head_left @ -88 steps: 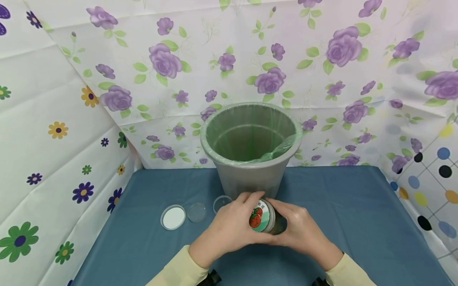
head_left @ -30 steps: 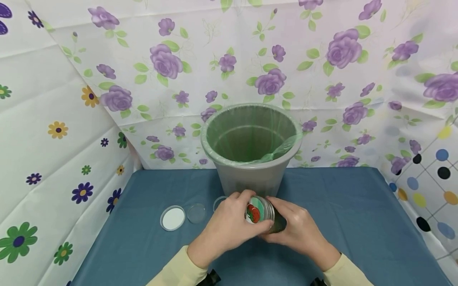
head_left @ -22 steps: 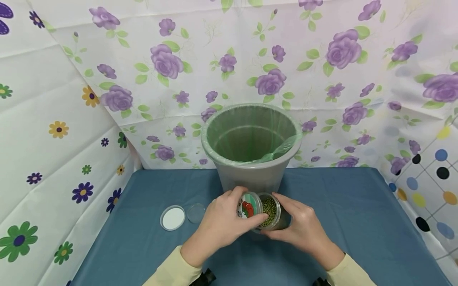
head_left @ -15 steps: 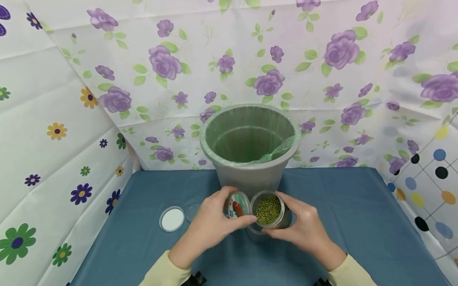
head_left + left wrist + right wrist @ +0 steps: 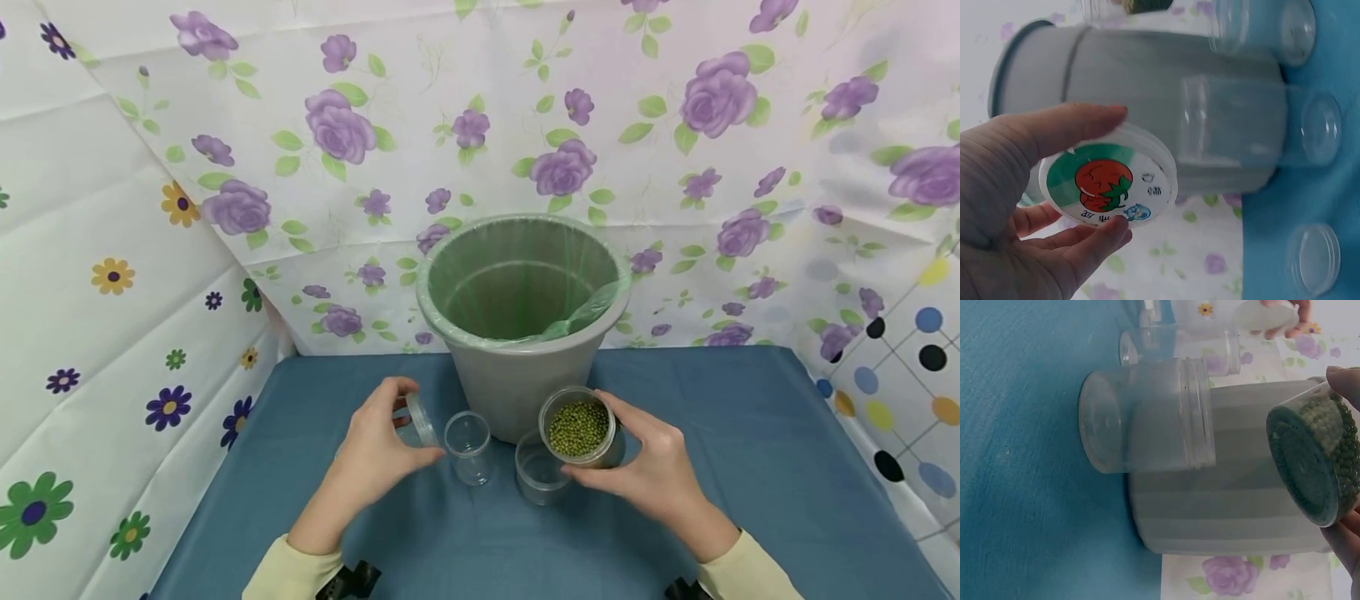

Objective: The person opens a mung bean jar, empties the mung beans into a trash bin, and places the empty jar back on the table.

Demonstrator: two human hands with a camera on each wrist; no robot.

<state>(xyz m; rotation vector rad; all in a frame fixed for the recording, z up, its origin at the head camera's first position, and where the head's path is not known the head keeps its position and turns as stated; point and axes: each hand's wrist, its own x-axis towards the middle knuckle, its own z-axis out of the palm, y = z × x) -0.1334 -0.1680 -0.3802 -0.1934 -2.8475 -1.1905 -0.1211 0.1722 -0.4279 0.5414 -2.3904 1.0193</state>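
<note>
My left hand [image 5: 375,446] pinches a screw lid [image 5: 1107,178] by its edge, thumb on one side and fingers on the other. A tomato picture on green and white covers the lid's top. In my right hand [image 5: 652,454] is a clear jar of green mung beans [image 5: 578,429], uncapped and tilted with its mouth toward the head camera. Below and left of it stands a wide clear empty jar [image 5: 538,483], which the bean jar partly overlaps in the head view. A narrower clear empty jar [image 5: 471,458] stands upright between the hands.
A grey bin [image 5: 517,383] lined with a thin green bag [image 5: 592,312] stands behind the jars. In the left wrist view a loose lid [image 5: 1315,259] lies on the blue tablecloth [image 5: 697,417]. Flowered sheets [image 5: 420,125] hang at the back and sides.
The tomato lid has come off the bean jar and moved left in my left hand. My right hand has shifted slightly right with the jar, and the two empty jars are now in plain sight.
</note>
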